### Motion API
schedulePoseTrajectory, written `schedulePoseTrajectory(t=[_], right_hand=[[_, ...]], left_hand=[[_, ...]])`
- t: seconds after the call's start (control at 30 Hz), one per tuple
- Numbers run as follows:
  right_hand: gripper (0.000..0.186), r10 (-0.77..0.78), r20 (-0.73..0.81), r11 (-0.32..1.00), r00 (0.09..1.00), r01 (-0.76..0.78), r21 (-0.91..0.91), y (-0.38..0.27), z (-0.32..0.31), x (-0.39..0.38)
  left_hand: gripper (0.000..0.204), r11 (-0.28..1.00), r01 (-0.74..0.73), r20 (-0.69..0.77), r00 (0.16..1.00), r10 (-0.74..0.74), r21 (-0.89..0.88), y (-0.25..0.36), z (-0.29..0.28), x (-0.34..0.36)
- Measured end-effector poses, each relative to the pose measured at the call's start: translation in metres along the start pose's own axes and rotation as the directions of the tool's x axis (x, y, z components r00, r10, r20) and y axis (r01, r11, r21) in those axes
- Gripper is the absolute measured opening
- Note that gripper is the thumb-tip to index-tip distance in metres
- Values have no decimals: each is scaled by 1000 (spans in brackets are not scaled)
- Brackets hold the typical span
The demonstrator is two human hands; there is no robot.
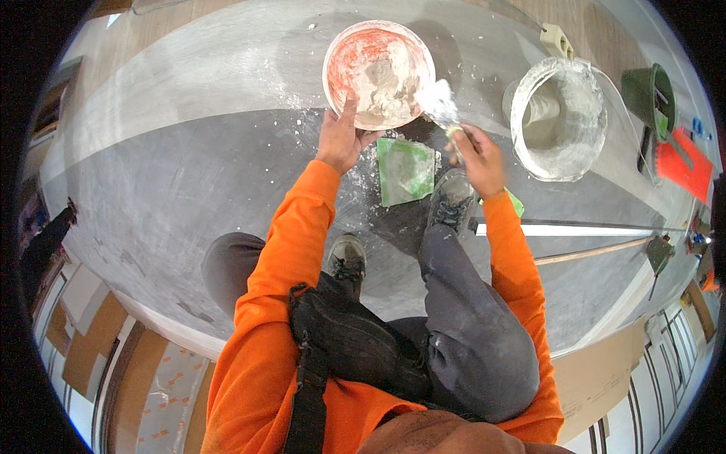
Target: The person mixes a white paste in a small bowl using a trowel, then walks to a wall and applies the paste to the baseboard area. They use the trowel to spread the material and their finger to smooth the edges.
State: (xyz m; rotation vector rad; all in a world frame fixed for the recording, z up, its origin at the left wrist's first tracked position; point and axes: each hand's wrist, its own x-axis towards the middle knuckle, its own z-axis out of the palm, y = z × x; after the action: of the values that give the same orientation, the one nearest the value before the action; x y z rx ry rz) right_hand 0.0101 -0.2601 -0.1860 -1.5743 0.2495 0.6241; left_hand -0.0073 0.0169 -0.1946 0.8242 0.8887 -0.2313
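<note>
My left hand (pixel 341 136) grips the near left side of a round tub (pixel 378 76), its thumb over the rim; the inside is orange-red, smeared with pale, lumpy plaster-like material. My right hand (pixel 476 155) holds the pale handle of a tool (pixel 442 106) whose head is thickly coated in white material, angled at the tub's right rim. Below the tub, a green square (pixel 404 172) dusted with white lies on the grey floor (pixel 151 181). Another green piece (pixel 513 203) is partly hidden by my right wrist.
A white-smeared bucket (pixel 558 121) stands to the right, near a socket block (pixel 556 41), a green bucket (pixel 644 98) and a red trowel-like board (pixel 684 166). A long metal bar (pixel 582 228) and wooden batten (pixel 590 252) lie right of my legs. Cardboard (pixel 94 340) sits lower left.
</note>
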Motion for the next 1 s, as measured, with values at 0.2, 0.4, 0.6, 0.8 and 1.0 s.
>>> schedulePoseTrajectory(t=[0.2, 0.4, 0.6, 0.8, 1.0], right_hand=[[35, 141, 75, 980, 987, -129, -151, 25, 9, 29], [36, 144, 20, 969, 989, -136, -206, 37, -29, 5], [31, -45, -206, 971, 978, -6, -241, 47, -53, -10], [57, -643, 138, 357, 753, 454, -817, 2, 5, 12], [46, -502, 74, 438, 861, 328, -837, 33, -35, 6]], left_hand=[[55, 996, 16, 76, 997, -9, -90, -8, -13, 6], [56, 996, -29, 67, 997, 35, -81, -6, -7, 2], [54, 996, -40, 27, 999, 42, -74, -5, -9, 1], [56, 999, -34, 41, 999, 35, -35, -5, -5, 0], [57, 990, -3, 71, 997, 13, -138, -6, -15, 7]])
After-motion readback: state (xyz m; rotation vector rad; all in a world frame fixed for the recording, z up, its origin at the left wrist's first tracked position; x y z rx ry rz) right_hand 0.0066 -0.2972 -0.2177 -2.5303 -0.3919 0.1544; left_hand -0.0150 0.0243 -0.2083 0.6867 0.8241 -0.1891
